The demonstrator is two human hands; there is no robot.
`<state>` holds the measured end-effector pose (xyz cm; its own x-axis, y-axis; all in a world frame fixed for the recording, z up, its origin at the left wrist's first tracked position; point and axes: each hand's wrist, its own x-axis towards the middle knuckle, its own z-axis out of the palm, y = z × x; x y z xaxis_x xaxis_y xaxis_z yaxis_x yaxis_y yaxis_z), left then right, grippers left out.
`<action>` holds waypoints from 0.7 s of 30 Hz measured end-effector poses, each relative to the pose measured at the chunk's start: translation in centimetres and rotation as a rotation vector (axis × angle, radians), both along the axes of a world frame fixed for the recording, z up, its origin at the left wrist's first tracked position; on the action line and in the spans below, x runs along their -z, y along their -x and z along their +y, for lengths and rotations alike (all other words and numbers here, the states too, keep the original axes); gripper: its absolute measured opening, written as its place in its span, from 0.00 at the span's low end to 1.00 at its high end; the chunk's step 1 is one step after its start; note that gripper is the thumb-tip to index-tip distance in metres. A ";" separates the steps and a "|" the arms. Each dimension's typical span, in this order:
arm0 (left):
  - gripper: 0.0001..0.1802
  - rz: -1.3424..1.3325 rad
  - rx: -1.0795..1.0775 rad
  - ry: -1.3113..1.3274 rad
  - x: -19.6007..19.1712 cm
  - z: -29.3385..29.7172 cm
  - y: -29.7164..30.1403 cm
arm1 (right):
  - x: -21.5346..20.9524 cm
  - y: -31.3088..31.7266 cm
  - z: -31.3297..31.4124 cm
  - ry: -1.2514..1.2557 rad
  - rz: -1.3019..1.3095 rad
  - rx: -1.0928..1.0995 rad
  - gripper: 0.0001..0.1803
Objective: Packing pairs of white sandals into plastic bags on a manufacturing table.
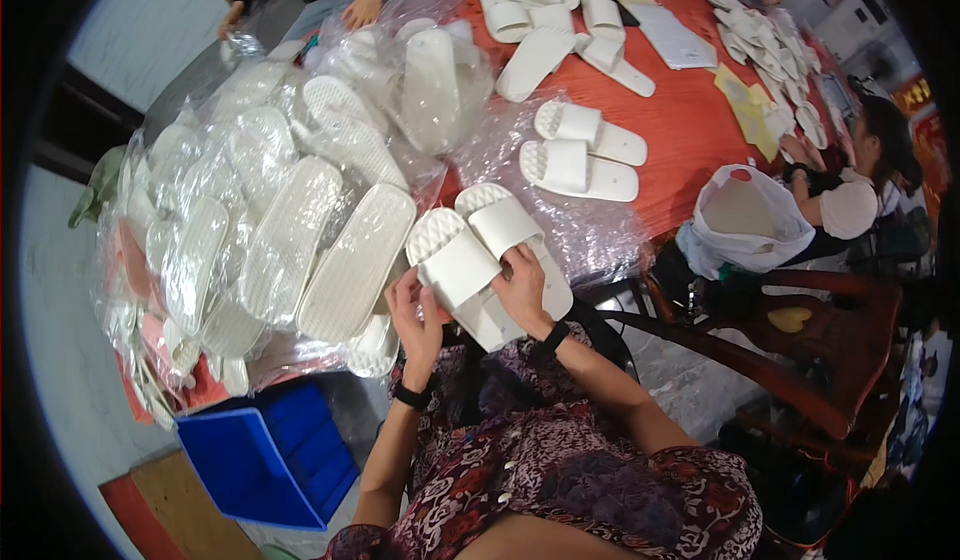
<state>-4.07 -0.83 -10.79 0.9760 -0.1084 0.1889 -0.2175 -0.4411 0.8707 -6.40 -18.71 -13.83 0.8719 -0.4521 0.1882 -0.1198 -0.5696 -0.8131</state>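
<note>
1. Bagged slippers [290, 240] lie heaped on the red surface [690, 120].
2. Left hand [415, 325]: grip on the left edge of a white slipper pair [458, 270], at the surface's near side.
3. Right hand [520, 290]: grip between both straps.

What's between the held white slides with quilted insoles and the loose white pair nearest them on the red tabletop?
Head view: crumpled clear plastic film over the red tabletop lies between held slides and loose pair.
</note>
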 end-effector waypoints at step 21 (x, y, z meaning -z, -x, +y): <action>0.15 0.078 0.051 0.024 -2.6 2.5 -0.8 | -9.8 -4.5 -24.4 -0.651 -0.087 0.295 0.09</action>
<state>-3.28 1.69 -8.19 0.9811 -0.1551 0.1154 -0.1702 -0.4099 0.8961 -1.92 -43.14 -4.03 0.6900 -0.7108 -0.1364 -0.1132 0.0801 -0.9903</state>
